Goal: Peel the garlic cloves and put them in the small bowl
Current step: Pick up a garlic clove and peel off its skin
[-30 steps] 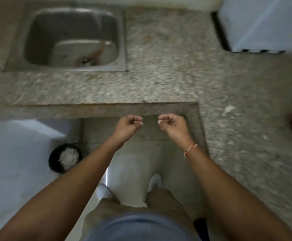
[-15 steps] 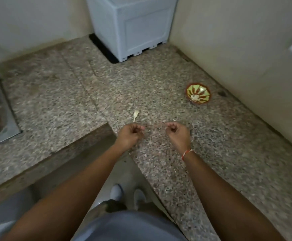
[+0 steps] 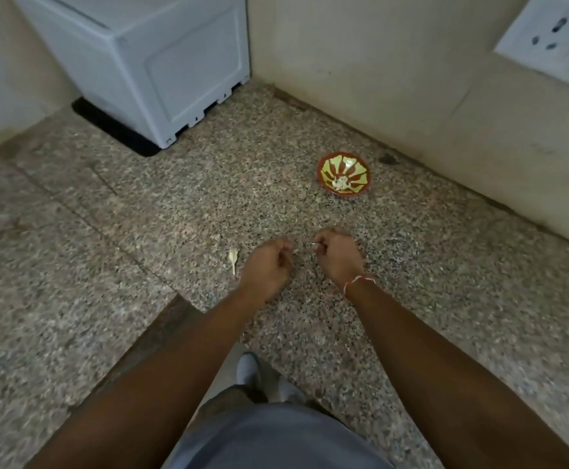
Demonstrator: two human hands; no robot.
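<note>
Speckled granite counter [image 3: 411, 265], L-shaped, seen from above; its inner corner edge runs diagonally just below my wrists, with the floor and my shoes [image 3: 249, 367] showing in the gap beneath. Two cream walls meet at the far corner; the right wall [image 3: 411, 79] carries a white socket plate [image 3: 550, 38]. A white box-shaped appliance [image 3: 161, 62] stands on a black mat [image 3: 114, 130] at the back left, close to the corner.

My left hand [image 3: 268, 269] and right hand [image 3: 339, 258] hang side by side over the counter near its edge, apart from each other. Both have fingers curled inward; something small and pale shows at the right fingertips [image 3: 318, 246], but motion blur keeps me from telling whether either hand holds a clove. A red-and-white thread [image 3: 357, 282] circles my right wrist.

The small bowl [image 3: 343, 177], red rim with a yellow petal pattern, sits beyond my right hand, near the right wall, with pale peeled cloves [image 3: 340, 182] in its bottom. A scrap of garlic skin [image 3: 233, 258] lies on the counter just left of my left hand. Bare granite stretches between hands and bowl, and widely to the right.
</note>
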